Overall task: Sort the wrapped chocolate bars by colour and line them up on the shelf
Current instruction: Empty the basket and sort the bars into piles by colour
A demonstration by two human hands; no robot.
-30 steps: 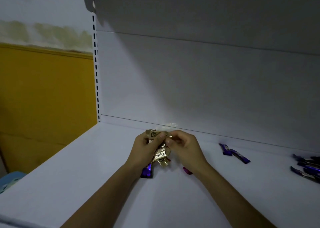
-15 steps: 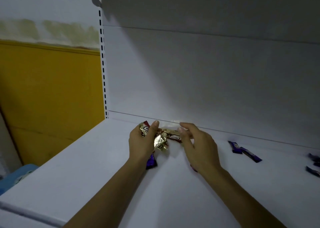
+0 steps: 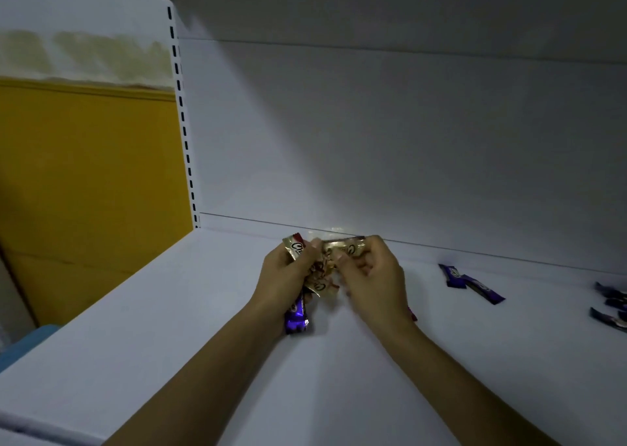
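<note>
Back panel: white, upright, along the far edge of the shelf.
Shelf: white, flat, from near left to far right; carries all loose bars.
Yellow wall: left of the shelf unit, with a pale stained band above.
Slotted upright: white post at the far left corner of the shelf.
Left hand: centre, just above the shelf, curled round a bunch of gold bars and one purple bar protruding toward the near side.
Right hand: just beside the left hand, fingers curled, pinching a single gold bar near the back panel; slightly blurred.
Purple pair: flat on the shelf, right of the hands, ends touching.
Dark bars: several at the far right edge, partly cut off.
Red wrapper tip: on the shelf, mostly hidden under the right wrist.
</note>
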